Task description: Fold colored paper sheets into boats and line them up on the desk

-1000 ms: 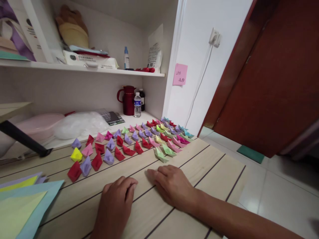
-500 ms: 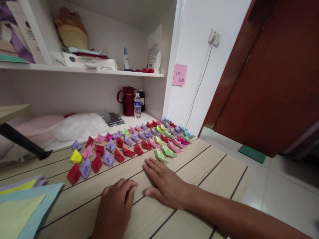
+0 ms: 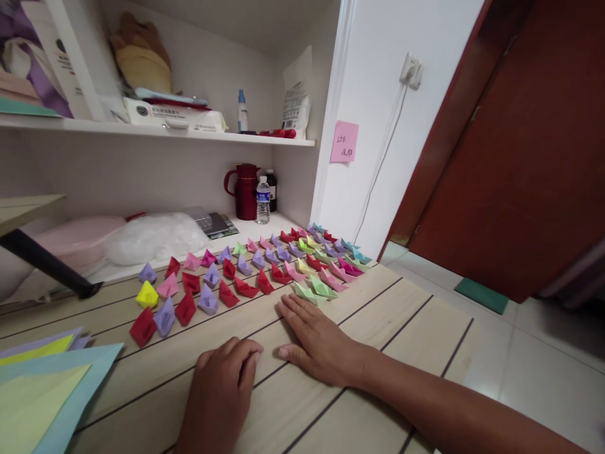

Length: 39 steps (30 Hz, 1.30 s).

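Palm down on the wooden tabletop (image 3: 373, 315), my right hand (image 3: 319, 343) lies flat with its fingers stretched out and its thumb apart. Its fingertips are close to a light green paper boat (image 3: 309, 294) at the near end of the rows; I cannot tell whether they touch. To its left, my left hand (image 3: 224, 384) rests on the table, fingers curled in and thumb close to the index finger. Nothing shows in it. Beyond both hands stand rows of small folded paper boats, among them a red boat (image 3: 143, 326), a purple boat (image 3: 164, 317) and a yellow boat (image 3: 147, 294).
Coloured paper sheets (image 3: 42, 403) lie at the left near edge. A black bracket (image 3: 47, 261) stands behind them. On the cabinet's lower level are a plastic bag (image 3: 155, 239), a dark red jug (image 3: 246, 192) and a water bottle (image 3: 263, 200). The table's right edge drops to a tiled floor.
My right hand has moved slightly away from me, and the nearest light green boat has turned and sits closer to its neighbour. My left hand has stayed put. The view has shifted a little.
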{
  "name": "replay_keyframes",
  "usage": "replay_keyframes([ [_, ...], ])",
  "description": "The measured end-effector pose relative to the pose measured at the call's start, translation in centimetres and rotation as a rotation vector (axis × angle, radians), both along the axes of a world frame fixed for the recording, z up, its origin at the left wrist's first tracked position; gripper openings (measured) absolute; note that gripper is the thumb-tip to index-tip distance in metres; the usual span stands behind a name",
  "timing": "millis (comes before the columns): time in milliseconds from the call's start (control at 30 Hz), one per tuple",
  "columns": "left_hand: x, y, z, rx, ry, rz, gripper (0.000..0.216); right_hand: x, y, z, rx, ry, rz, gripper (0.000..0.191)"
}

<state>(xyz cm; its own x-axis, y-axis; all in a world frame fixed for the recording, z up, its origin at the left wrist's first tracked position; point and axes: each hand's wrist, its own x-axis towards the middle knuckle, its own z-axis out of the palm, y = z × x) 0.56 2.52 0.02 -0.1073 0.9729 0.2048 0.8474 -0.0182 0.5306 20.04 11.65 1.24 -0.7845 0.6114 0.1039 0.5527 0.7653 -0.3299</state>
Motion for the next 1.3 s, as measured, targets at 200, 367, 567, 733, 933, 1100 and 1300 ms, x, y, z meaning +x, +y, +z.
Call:
replay_keyframes([
  [200,-0.1,0.0,-0.4,0.01,0.013,0.014,0.025,-0.6,0.3,-0.3,0.018,0.003,-0.002,0.083],
  [367,-0.2,0.1,-0.5,0.005,0.017,0.008,0.026,-1.1,0.7,-0.2,0.015,0.006,-0.038,0.081],
  [567,-0.2,0.2,-0.6,0.03,0.008,0.01,0.026,-0.8,0.4,-0.1,0.033,0.048,-0.02,0.076],
  [733,-0.3,0.1,-0.7,0.029,0.038,0.013,0.028,-0.3,0.3,-0.2,0.076,0.13,0.111,0.061],
  [933,-0.4,0.1,-0.7,0.08,0.061,-0.003,0.027,0.0,-0.5,0.2,0.095,0.294,0.185,0.027],
  [1100,0.0,-0.1,-0.1,0.032,0.022,0.011,0.026,1.3,-1.2,0.7,-0.085,0.413,-0.005,0.024],
  [1300,-0.1,0.0,0.1,-0.032,-0.019,0.007,0.024,4.2,-0.2,0.0,-0.336,0.725,-0.467,0.029],
])
